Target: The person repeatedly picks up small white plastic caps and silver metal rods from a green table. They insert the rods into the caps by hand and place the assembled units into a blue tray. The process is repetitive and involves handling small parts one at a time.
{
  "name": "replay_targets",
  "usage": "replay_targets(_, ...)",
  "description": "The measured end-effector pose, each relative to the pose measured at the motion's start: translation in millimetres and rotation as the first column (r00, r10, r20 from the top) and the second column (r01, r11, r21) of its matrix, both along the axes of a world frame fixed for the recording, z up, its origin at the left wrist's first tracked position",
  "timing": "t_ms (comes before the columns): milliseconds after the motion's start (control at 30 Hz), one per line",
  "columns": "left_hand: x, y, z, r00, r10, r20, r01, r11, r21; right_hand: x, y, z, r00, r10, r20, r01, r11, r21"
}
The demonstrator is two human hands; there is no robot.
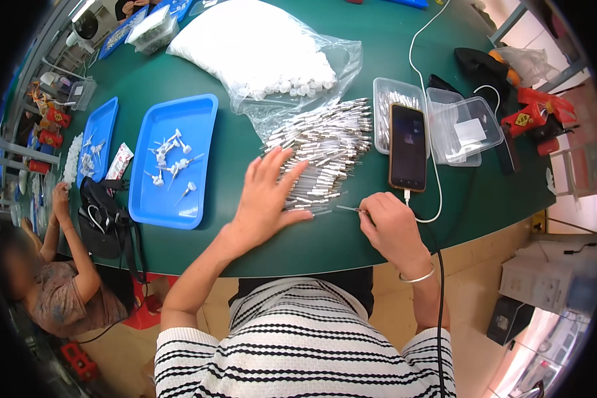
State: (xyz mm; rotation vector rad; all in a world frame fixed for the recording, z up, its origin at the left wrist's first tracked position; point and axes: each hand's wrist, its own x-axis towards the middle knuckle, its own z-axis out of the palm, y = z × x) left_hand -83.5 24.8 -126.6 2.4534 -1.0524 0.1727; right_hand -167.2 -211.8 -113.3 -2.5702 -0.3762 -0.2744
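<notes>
A heap of thin white tubes with metal ends point(325, 149) lies on the green table in front of me. My left hand point(265, 196) rests at the heap's near left edge, fingers spread and thumb pointing right. Just right of the heap, my right hand point(390, 225) pinches one thin tube point(347, 208) between thumb and fingertips, its clear end pointing left. Beyond the heap, a large clear plastic bag point(245, 50) spills small white caps point(302, 85). To the left, a blue tray point(206, 166) holds several white-capped pieces with thin stems point(172, 159).
A phone point(408, 149) with a white cable leans on a clear box point(382, 126) of tubes. Right of it are clear lids point(474, 129) and a red tape dispenser point(537, 113). At left are a second blue tray point(110, 119), a black bag point(106, 219) and another person point(73, 292) seated.
</notes>
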Motion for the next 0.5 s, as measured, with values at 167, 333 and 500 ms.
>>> replay_targets(167, 104, -28, -16, 0.982, 0.149, 0.117, -0.108, 0.946, -0.304, 32, 20, 22, 0.991, 0.056, -0.12, 0.031, 0.779, 0.626)
replay_targets(333, 163, -62, -41, 0.936, 0.315, 0.155, -0.296, 0.946, -0.133, 78, 41, 10, 0.97, 0.216, -0.112, 0.048, 0.278, 0.959)
replay_targets(500, 168, -69, -40, 0.934, 0.331, 0.135, -0.299, 0.93, -0.213, 100, 31, -4, 0.966, 0.233, -0.109, 0.117, -0.019, 0.993)
